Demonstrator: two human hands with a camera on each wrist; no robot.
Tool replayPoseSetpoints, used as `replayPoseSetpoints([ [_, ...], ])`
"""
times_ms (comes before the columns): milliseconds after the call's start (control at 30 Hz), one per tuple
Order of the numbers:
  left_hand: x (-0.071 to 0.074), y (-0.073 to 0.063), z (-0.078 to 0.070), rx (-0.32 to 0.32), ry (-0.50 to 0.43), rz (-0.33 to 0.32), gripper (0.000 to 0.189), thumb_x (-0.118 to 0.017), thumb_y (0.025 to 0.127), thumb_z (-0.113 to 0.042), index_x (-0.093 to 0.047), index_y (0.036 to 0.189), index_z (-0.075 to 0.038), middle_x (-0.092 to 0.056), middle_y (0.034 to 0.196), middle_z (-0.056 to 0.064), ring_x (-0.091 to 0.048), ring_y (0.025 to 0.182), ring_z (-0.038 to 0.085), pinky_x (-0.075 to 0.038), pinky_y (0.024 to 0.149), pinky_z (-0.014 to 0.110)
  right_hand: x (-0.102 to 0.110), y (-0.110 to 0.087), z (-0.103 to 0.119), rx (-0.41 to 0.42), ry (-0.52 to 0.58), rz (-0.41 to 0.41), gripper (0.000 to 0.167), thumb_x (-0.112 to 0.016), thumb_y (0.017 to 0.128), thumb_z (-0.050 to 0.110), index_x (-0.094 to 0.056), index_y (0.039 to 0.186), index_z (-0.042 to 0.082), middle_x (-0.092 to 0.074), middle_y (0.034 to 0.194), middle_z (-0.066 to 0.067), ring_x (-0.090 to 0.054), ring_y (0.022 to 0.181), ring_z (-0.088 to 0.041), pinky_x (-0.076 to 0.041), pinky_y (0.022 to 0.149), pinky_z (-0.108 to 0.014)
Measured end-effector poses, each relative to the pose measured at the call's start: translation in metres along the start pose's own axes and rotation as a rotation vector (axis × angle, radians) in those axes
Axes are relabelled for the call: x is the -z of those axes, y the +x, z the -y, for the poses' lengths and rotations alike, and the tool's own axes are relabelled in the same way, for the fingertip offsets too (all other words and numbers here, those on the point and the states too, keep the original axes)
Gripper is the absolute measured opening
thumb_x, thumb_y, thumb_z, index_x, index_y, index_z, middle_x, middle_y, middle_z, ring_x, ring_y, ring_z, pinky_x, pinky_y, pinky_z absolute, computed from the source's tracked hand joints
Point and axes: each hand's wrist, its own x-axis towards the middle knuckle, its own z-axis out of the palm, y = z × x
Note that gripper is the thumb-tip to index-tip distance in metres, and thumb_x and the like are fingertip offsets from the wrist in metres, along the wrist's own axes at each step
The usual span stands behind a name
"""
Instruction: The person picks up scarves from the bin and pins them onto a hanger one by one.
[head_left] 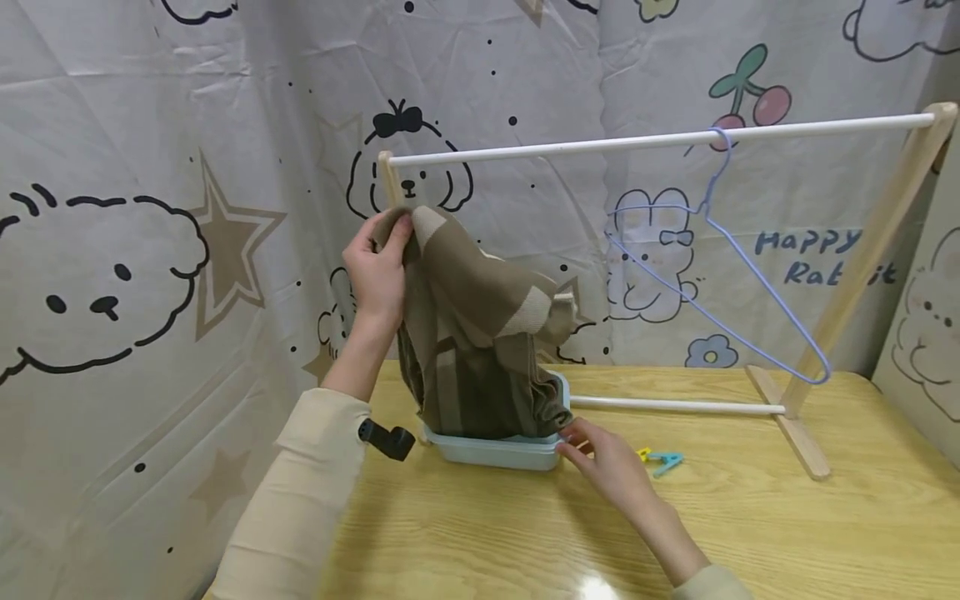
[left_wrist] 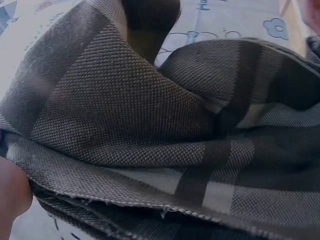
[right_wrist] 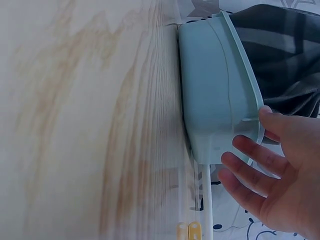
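Observation:
My left hand point(head_left: 378, 271) pinches the top edge of a brown checked cloth point(head_left: 480, 283) between thumb and fingers, holding it up. The cloth hangs in folds down into a light-blue plastic basin point(head_left: 495, 454). Close up in the left wrist view, the cloth point(left_wrist: 125, 95) shows a coarse weave and a frayed edge. At the basin's near right corner, my right hand point(head_left: 611, 467) grips the rim. In the right wrist view, the right hand point(right_wrist: 295, 165) has a fingertip on the rim of the basin point(right_wrist: 207, 80), beside the cloth, with the other fingers spread below.
A drying rack with a white top bar point(head_left: 540, 150) and wooden legs stands behind the basin. A purple hanger point(head_left: 765, 287) hangs from that bar. Yellow and blue clothespins point(head_left: 666, 461) lie on the wooden table point(head_left: 480, 533), right of the basin. A printed curtain point(head_left: 247, 108) surrounds the table.

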Motion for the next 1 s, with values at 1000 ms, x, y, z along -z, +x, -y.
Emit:
replayPoseSetpoints([
  [1000, 0.039, 0.034, -0.085, 0.001, -0.351, -0.172, 0.010, -0.080, 0.084, -0.010, -0.075, 0.091, -0.004, -0.066, 0.084, 0.002, -0.061, 0.077, 0.011, -0.050, 0.077, 0.024, 0.073, -0.013, 0.016, 0.242, -0.115, -0.215, 0.032, -0.072, 0.092, 0.022, -0.067, 0.122, 0.012, -0.071, 0.107, -0.006, -0.065, 0.101, -0.027, -0.055, 0.079, -0.043],
])
